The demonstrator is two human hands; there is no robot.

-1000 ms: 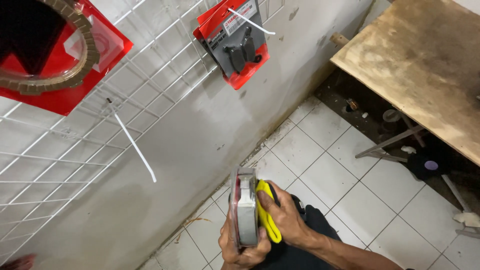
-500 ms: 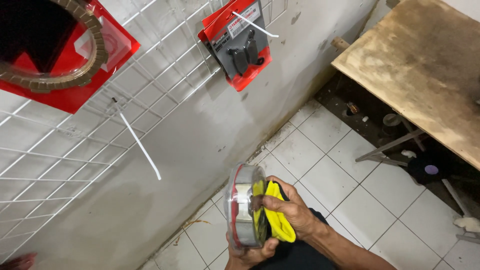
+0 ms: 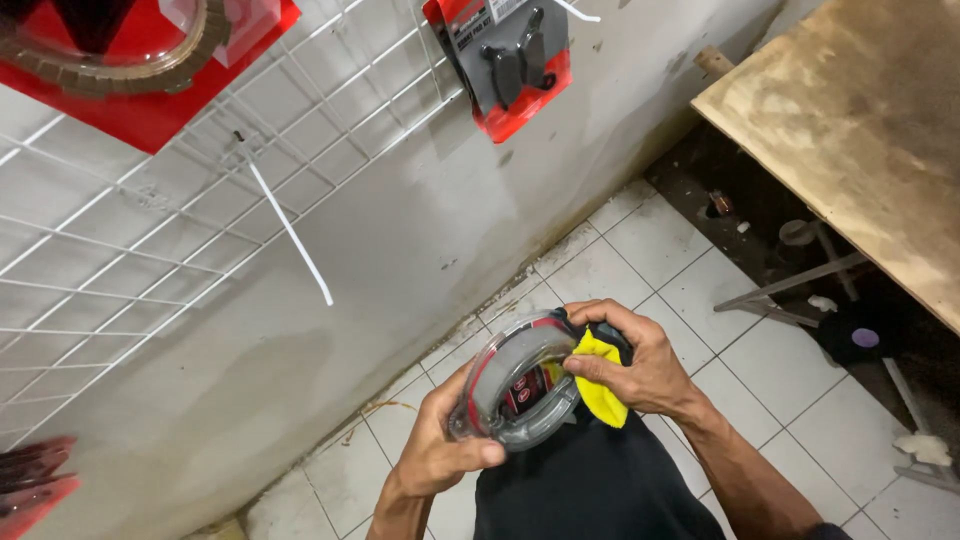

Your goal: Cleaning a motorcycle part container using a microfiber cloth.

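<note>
A red package shows at the lower left edge of the view, cut off by the frame. At the upper left, a red blister card with a brown friction ring hangs on the white wire grid that is fixed to the grey wall. A bare white hook projects from the grid just below and to the right of that card.

The left hand grips the round clear blister pack from below and from the left, with the thumb curled over the lower rim and the fingers closed around the back. The pack is tilted, held in the air above the white tiled floor and in front of the person's dark garment. Grey curved parts and a red insert show through the clear shell.

A second red card with dark pads hangs on the grid above the pack, at the top edge of the view.

The right hand is closed on a yellow cloth and presses it against the right side of the pack; the fingertips pinch the cloth at the rim.

At the right, a worn wooden desk stands against the wall, with clutter in the shadow under it.
</note>
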